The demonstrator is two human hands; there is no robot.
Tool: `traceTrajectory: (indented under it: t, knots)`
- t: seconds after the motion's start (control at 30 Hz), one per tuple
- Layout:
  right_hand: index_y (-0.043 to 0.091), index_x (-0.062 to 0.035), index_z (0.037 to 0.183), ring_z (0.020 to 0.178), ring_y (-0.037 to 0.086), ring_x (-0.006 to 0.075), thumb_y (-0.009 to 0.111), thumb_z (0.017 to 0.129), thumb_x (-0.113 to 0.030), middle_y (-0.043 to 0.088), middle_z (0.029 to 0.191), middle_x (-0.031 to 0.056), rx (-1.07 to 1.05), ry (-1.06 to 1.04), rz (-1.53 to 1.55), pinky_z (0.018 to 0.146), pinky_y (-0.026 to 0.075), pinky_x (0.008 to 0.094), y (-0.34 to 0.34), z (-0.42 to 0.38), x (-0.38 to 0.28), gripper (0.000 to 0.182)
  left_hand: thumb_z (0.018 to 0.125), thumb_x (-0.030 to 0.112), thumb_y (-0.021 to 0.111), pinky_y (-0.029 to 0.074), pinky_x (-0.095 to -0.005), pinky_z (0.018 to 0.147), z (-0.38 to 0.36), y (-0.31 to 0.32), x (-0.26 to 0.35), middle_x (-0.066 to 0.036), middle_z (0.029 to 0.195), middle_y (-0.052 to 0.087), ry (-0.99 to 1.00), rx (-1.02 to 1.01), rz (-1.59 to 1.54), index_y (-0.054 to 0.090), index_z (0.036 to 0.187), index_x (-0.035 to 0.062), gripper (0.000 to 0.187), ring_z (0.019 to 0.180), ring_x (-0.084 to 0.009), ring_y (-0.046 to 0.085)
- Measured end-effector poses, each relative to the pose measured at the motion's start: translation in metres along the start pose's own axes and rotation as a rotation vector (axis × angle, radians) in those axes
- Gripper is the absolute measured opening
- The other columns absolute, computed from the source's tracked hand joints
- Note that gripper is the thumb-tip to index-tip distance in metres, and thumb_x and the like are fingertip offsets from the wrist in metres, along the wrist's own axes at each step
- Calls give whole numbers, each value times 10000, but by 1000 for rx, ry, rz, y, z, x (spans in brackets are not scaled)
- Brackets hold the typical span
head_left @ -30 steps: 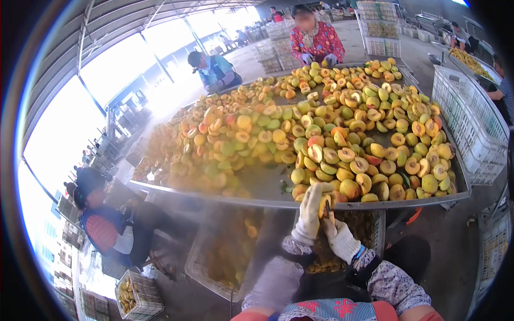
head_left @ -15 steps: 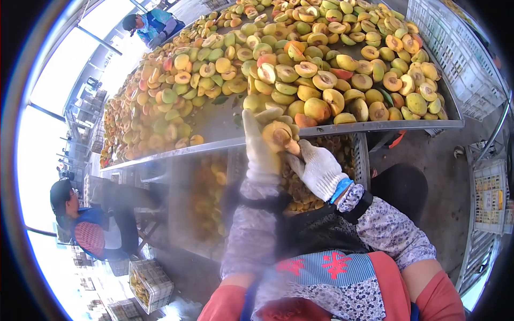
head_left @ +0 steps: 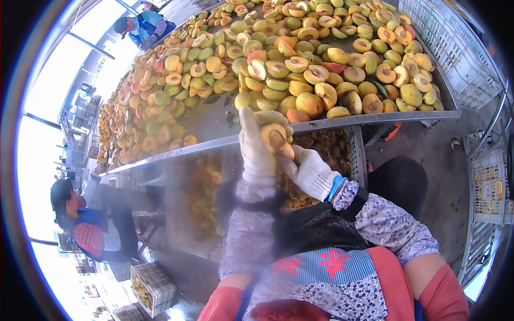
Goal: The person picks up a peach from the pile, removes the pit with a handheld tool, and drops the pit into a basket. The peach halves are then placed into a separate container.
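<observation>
Behind the left hand (head_left: 256, 147), peach half (head_left: 274, 136) partly hidden

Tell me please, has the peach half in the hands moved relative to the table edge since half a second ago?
No, barely: the peach half sits just below the table edge, held in the left hand with the right hand against it, as before.
</observation>
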State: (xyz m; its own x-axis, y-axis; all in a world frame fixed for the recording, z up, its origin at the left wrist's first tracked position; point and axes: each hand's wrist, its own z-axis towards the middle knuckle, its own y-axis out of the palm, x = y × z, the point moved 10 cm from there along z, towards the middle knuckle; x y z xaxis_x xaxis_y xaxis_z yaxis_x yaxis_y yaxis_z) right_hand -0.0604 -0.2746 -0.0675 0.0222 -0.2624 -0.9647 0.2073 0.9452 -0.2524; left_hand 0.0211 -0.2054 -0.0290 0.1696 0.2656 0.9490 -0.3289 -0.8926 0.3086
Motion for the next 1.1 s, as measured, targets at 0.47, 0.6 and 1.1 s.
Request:
traceTrajectory:
  t: [0.47,0.6,1.1]
  knots:
    - [630,12,1077,953,636,448,567,991,-302,676,948,267,-21,193,176,797,513,437,3,3,18,332,1009,418,493,505,-289,553,9,6,-12,-128,874,620,-68,-10,-138,538,1178,-29,481,672,-215,614]
    - [625,15,1086,959,626,459,558,994,-313,671,955,271,85,17,80,807,506,448,-8,4,4,348,987,377,569,576,-357,756,11,-4,-14,-106,1037,632,-53,13,-276,594,1137,14,394,878,-225,662]
    - [647,15,1002,789,639,248,499,1032,-418,674,829,157,-35,141,337,745,508,375,27,-8,17,458,988,408,596,517,-381,787,6,-6,-2,-59,877,611,95,-19,-250,592,1085,53,368,800,-234,621]
